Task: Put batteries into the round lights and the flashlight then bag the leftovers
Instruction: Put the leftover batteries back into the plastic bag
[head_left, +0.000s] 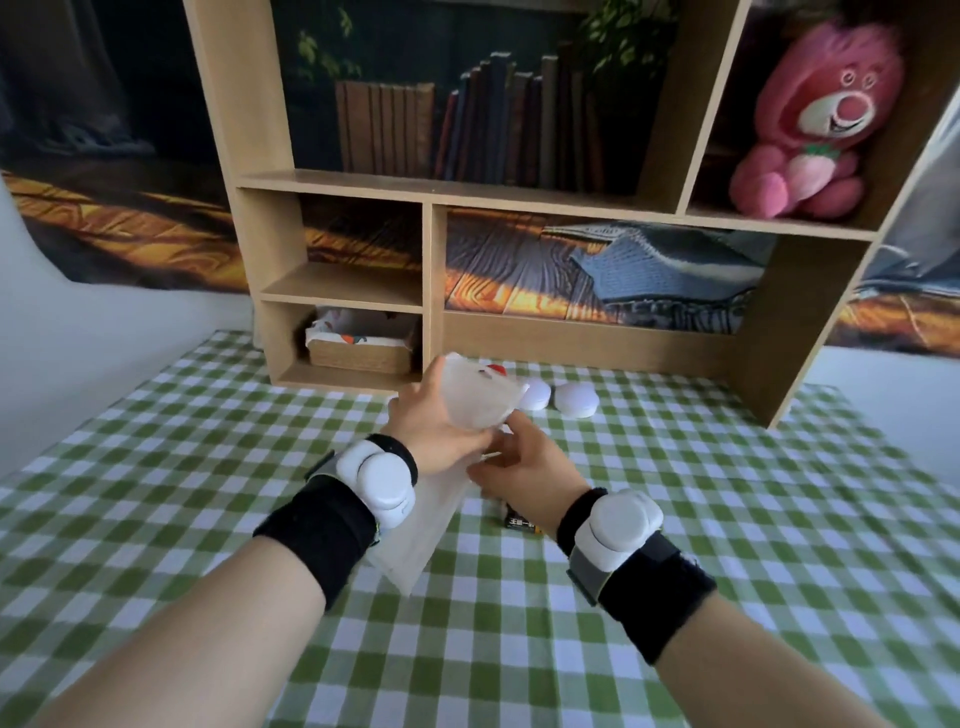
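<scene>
1. The left hand is raised a little above the table and holds the upper part of a clear plastic bag, with its fingers closed around it.
2. The bag has a small red mark near its top edge, and its lower part hangs down under the left wrist toward the green checked tablecloth.
3. The right hand is just beside the left one and touches the bag from below; its fingers are curled, but I cannot tell if they pinch the bag or something small.
4. Under the right wrist, a dark battery pack with yellow print lies on the cloth, partly hidden by the hand.
5. Two white round lights sit side by side on the cloth behind the bag, near the foot of the wooden shelf. The left one is partly covered by the bag.
6. Both wrists carry a black band with a white round device.
7. In the shelf, a small woven basket stands in the lowest left compartment, and a pink plush bear sits in the upper right compartment.
</scene>
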